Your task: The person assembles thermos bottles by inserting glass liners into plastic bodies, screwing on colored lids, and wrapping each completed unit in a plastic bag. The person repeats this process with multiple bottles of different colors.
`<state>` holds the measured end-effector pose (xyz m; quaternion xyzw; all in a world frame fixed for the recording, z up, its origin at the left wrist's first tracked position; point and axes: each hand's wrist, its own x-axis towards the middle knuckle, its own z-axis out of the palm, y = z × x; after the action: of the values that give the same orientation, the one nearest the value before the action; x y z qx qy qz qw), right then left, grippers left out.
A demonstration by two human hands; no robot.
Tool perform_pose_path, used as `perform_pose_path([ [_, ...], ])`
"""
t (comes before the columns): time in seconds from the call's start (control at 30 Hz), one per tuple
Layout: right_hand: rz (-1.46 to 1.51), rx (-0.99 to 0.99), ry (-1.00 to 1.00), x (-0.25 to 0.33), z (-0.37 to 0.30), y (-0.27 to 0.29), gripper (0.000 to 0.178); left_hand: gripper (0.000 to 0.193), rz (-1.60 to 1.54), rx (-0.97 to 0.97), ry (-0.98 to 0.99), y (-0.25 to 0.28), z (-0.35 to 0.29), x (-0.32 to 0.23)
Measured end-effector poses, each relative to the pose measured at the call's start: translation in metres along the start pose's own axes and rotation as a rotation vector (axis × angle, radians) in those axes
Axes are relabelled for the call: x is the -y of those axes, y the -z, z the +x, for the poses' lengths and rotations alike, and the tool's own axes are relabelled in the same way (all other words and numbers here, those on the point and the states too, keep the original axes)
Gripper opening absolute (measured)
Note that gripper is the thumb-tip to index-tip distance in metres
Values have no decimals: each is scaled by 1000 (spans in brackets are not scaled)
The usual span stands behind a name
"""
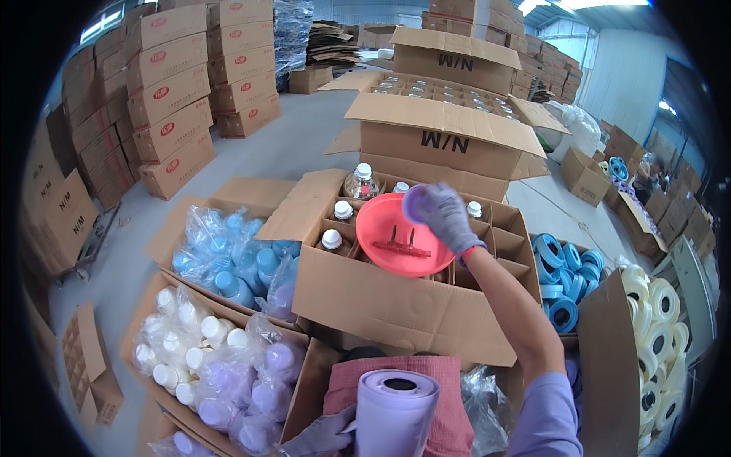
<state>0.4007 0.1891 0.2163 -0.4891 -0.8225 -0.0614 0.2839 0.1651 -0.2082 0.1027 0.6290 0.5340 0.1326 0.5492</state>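
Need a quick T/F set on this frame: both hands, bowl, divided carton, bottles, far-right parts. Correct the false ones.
1. The left hand holds the lilac container. True.
2. The right hand is bare. False: it is gloved.
3. The red bowl sits on the floor. False: it sits on top of the divided carton.
4. White-capped bottles stand in that carton. True.
5. The right hand has a lilac round piece by the bowl's rim. True.
6. The ring-ended pieces at far right are black all over. False: they are cream with dark centres.
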Motion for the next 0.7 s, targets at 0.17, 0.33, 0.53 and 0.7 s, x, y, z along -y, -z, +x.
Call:
perform_pose_path([
  [0.17, -32, 318, -561, -70, 19, -33, 76, 50, -861, -219, 32, 22, -4, 20],
  [0.33, -117, 349, -395, -42, 6, -50, 57, 25, -1520, -275, -343, 43, 18, 25],
  [0.53, 33, -247, 93, 29, -39, 21, 48, 23, -1903, -441, -492, 42, 60, -7],
  [0.7, 114, -254, 123, 113, -153, 89, 61, 18, -1830, -449, -549, 21, 81, -4],
])
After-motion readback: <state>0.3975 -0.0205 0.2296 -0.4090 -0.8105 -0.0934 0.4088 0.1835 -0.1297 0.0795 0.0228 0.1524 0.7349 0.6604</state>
